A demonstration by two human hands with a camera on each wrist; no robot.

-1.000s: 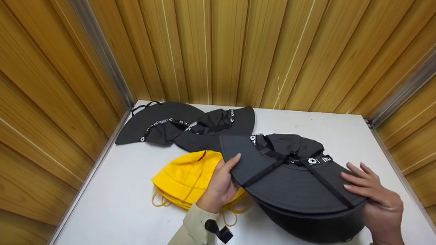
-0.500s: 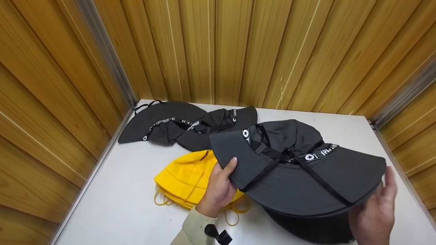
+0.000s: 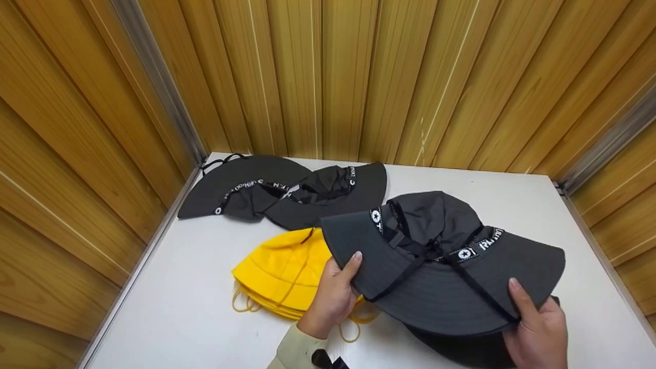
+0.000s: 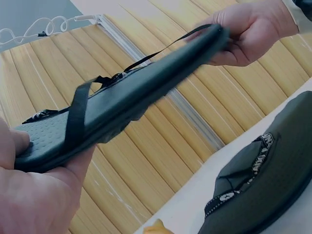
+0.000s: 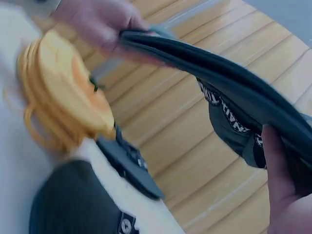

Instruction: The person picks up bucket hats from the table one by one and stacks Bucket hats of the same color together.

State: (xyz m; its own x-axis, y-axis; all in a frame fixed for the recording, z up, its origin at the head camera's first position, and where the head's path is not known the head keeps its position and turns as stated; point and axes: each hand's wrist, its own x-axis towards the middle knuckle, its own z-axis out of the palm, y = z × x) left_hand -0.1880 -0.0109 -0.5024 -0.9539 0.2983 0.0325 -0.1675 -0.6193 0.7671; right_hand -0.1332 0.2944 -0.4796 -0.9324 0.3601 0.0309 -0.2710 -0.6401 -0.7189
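Note:
Between both hands a dark grey bucket hat (image 3: 435, 302) is held up, its brim folded toward me, with black chin straps and a white-lettered band showing. My left hand (image 3: 335, 292) grips the left end of the brim, thumb on top. My right hand (image 3: 538, 323) pinches the right part of the brim, thumb on top and fingers beneath. In the left wrist view the hat (image 4: 126, 97) is seen edge-on, stretched from hand to hand. Below it, another dark hat (image 3: 461, 346) lies on the table, partly hidden.
A stack of yellow hats (image 3: 282, 271) with loose cords lies left of my left hand. Behind it, two dark hats (image 3: 241, 174) (image 3: 328, 200) overlap on the white table (image 3: 169, 287). Wood-patterned panels (image 3: 338, 77) enclose the back and sides.
The held hat has risen off the dark hat beneath, then dipped slightly. My right hand has gone from lying open at the brim to pinching it. The left hand keeps its grip.

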